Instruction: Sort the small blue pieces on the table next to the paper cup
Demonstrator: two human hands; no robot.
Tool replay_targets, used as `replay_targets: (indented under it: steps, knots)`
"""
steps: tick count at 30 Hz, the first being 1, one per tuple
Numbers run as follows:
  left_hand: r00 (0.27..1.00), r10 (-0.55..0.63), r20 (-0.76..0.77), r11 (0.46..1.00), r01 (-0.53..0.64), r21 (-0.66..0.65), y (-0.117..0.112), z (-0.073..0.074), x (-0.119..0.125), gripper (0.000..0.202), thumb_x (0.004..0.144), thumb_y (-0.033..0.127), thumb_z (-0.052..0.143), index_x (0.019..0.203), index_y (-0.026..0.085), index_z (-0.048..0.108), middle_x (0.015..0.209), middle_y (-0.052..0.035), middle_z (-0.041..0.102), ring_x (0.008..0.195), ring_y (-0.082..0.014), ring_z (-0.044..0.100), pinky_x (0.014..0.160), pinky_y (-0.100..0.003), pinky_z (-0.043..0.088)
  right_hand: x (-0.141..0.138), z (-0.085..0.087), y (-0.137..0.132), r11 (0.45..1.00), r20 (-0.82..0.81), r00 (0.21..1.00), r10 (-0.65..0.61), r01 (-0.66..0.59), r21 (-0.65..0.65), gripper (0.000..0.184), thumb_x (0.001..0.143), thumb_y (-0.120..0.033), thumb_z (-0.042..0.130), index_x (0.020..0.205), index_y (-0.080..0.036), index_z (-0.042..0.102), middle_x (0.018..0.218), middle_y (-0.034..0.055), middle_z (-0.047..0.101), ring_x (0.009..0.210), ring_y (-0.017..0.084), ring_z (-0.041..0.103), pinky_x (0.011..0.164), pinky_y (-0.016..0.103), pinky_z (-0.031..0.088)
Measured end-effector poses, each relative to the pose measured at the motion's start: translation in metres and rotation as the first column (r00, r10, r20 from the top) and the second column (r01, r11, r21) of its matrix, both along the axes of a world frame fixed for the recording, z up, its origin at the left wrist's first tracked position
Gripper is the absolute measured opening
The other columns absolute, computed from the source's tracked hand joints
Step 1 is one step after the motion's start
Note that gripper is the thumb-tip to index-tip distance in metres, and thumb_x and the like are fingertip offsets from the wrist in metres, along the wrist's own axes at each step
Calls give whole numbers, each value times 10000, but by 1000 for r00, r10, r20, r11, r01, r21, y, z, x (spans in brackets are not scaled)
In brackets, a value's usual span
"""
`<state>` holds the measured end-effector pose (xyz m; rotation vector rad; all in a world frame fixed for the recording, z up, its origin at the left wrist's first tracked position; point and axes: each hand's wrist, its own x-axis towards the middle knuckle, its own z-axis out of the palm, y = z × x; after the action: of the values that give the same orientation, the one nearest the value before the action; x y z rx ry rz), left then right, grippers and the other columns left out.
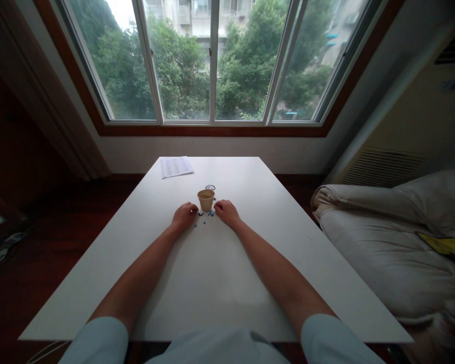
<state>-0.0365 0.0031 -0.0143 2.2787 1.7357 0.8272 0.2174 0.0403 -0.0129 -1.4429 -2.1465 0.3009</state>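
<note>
A tan cup [206, 203], like a paper cup, stands upright on the white table [212, 283] between my hands. Just left of its base rests my left hand [184, 216], with fingers curled and fingertips together by the small blue bits. My right hand [227, 211] is close on the cup's right, its fingers bent inward and closed. Whatever either hand pinches is too small to make out. Several small blue pieces [211, 214] lie in front of the cup, some with dark parts. Behind it is a thin dark loop [210, 187], partly hidden.
Printed sheets of paper [176, 167] lie at the table's far left corner. To the right is a pale padded sofa [387, 242] with a yellow item [443, 246] on it. A wide window [212, 65] spans the wall beyond. Cables [5, 247] lie on the floor at left.
</note>
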Motion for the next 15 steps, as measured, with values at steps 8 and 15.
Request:
replay_targets:
  steps: [8,15]
  knots:
    - [1000,-11,-28,1000,11,1,-4,6,3,202,973,192,603,979,250,797,1031,-52,699,870,-180,635,772,-303,452,0,0,0,1000,4,1000,-1,1,10,194,1016,-248,600,931,-211,771,988,54,739,987,178,593,865,274,398]
    - [999,-27,-37,1000,27,0,-4,6,3,185,966,206,618,967,250,798,1022,-55,685,872,-179,627,770,-300,450,1,1,-1,1000,11,1000,1,-1,10,195,1017,-244,599,953,-207,779,1010,60,744,994,180,598,875,278,400]
